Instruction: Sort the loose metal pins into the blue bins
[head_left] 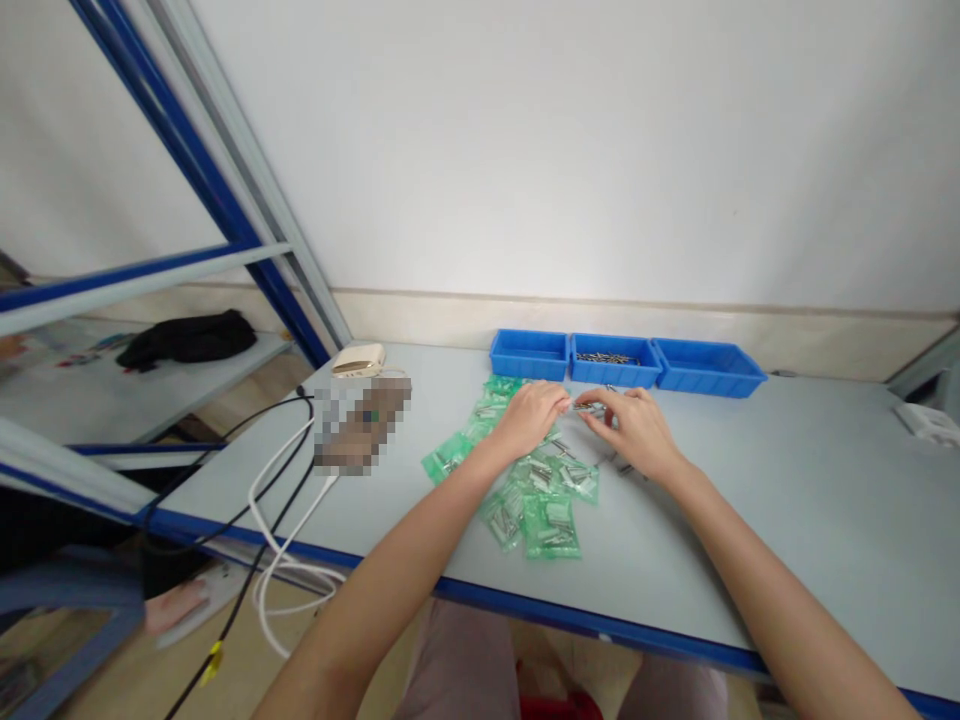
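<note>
Over the middle of the table, my left hand (pixel 531 415) has its fingers curled together, and whatever they hold is hidden. Facing it, my right hand (pixel 637 428) pinches several slim metal pieces (pixel 590 407) that look like screws or pins, right by the left fingertips. Beneath and in front of my left hand lie several small green-tinted clear plastic bags (pixel 553 525) with metal pieces and white bits inside. More loose metal pieces (pixel 628 466) lie on the table under my right hand, partly covered by it.
Three blue bins stand in a row by the wall: a left bin (pixel 529 370), a middle bin (pixel 619 376) with slim metal pieces, and a right bin (pixel 709 382). A cream-coloured box (pixel 358 360) and white cables (pixel 262 510) are at the left. A white object (pixel 928 424) lies far right.
</note>
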